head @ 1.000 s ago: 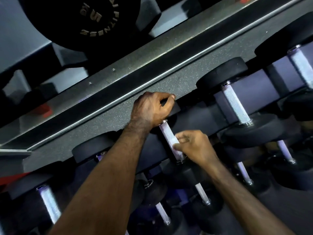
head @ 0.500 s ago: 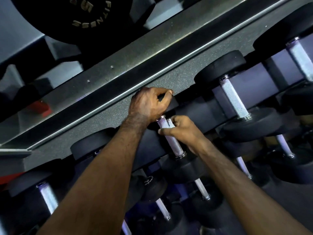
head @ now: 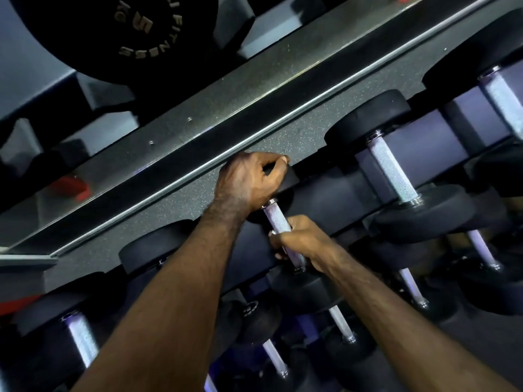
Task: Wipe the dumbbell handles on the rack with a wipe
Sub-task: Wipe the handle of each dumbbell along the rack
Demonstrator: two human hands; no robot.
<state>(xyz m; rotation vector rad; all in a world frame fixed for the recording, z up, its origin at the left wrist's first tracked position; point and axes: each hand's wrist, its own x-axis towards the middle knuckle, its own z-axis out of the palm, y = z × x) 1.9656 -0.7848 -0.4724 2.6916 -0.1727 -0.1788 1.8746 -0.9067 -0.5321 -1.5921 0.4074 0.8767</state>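
Dumbbell handles run in a slanted row on the rack (head: 297, 142), a long speckled dark-grey shelf w/ a metal edge crossing the view from lower left to upper right. Above it, top left, hangs a big black weight plate (head: 113, 32) w/ raised lettering. Black round-headed dumbbells sit side by side on the upper tier; more lie on a lower tier beneath, dimmer, handles only partly seen.

Dumbbell being worked on (head: 285, 236) is mid-row on the upper tier, its knurled silver handle angled down-right. To its right, the next dumbbell (head: 392, 171) shows a full bare handle btwn two black heads; another handle (head: 502, 100) at far right edge. At lower left a further handle (head: 82, 338) catches light.

Left hand (head: 249, 179) reaches up over the far head of the mid dumbbell, fingers curled over its top edge against the shelf, thumb side toward the handle, gripping the head. Right hand (head: 300, 244) is wrapped round the lower half of that handle, fingers curled around the bar; upper half of the bar is bare. Wipe itself: can't tell, nothing of it shows past the fingers. Both forearms come in from the bottom edge, bare.
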